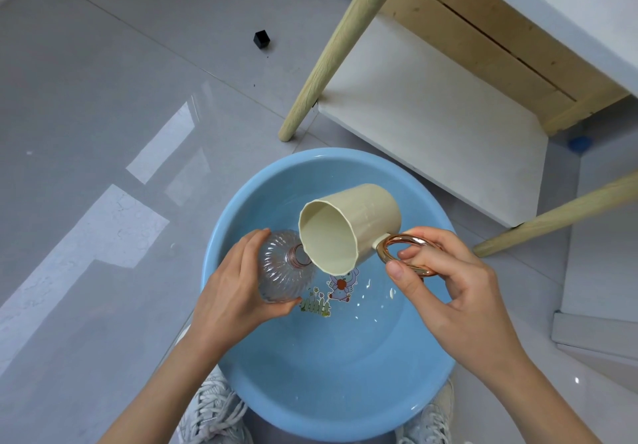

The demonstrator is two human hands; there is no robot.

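The left hand [238,281] wraps around a clear ribbed bottle [284,267], with the fingers curled over its far side and the thumb lying along the near underside, so the glassy body sits in the palm with its open neck turned toward the right. The bottle is held above the left half of a blue basin [414,398] that stands on the grey tiled floor [103,98]. The right hand [445,278] pinches the copper-coloured ring handle [407,254] of a cream cup [345,226]: the thumb presses on the lower curve of the ring, and at least one finger passes through the loop, while the remaining fingers curl below it. The cup is tipped toward the left, its mouth open to the camera, and its lower rim lies just at the bottle's neck, partly covering it; whether the two touch cannot be told. Both things hang over the basin's inside, where a small cartoon sticker [340,285] shows just below the cup's rim. White sneakers [214,412] flank the basin's near edge, a black cube [261,39] lies on the floor well away, and pale wooden legs [345,43] of a stool stand beyond the basin.
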